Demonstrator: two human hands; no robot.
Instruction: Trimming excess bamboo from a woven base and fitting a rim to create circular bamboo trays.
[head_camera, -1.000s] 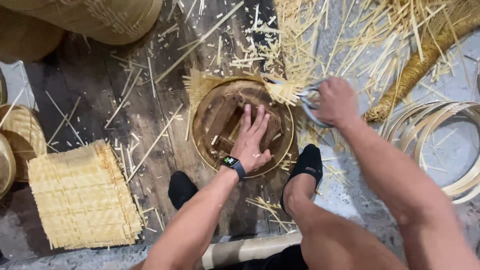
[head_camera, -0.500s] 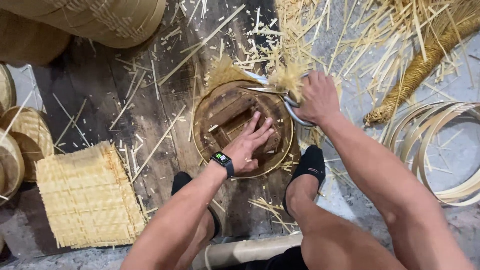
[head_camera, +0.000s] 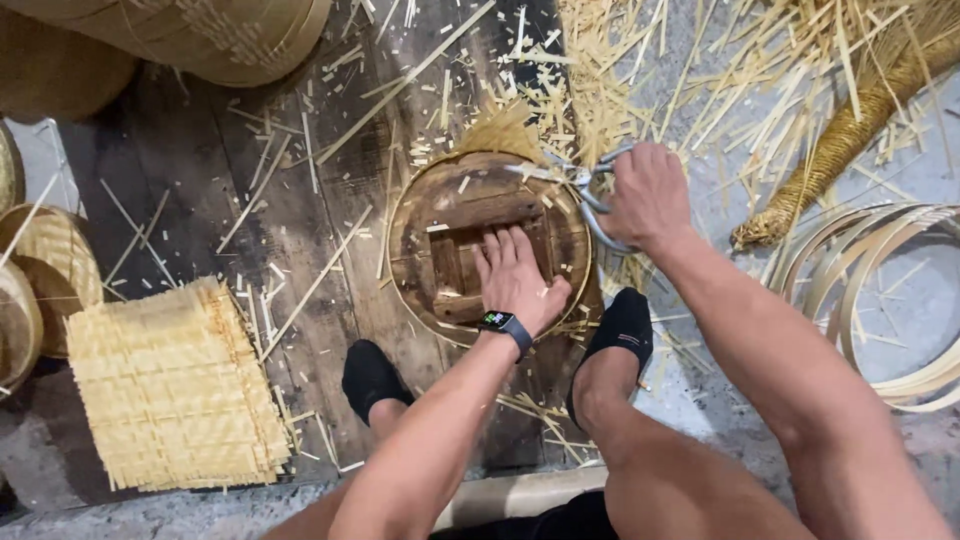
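Head view: dark plank floor (head_camera: 300, 200) on the left, grey concrete (head_camera: 900, 330) on the right, all of it littered with bamboo slivers and offcuts (head_camera: 600, 90). Stack of square woven bamboo mats (head_camera: 170, 390) lower left, woven baskets (head_camera: 180, 35) along the top edge, more basketwork at the far left edge. Coiled bamboo hoops (head_camera: 880, 290) right, a bound straw rope (head_camera: 850, 140) upper right. Centre: round wooden form (head_camera: 470, 230) with a woven rim, sitting on the planks between the person's black-socked feet (head_camera: 372, 375). Left hand (head_camera: 515, 275) lies flat on the form's wooden crosspiece, fingers together and extended, smartwatch (head_camera: 500, 323) on the wrist. Right hand (head_camera: 650, 195) is closed around the handles of metal shears (head_camera: 580, 185), blades at the form's top right rim among the protruding strip ends. Versus 0.5 s ago: left hand sat with fingers more splayed and angled, now straighter and pressing square; right hand and shears have shifted along the rim, and the frayed tuft at the top edge looks shorter; form stays in place.
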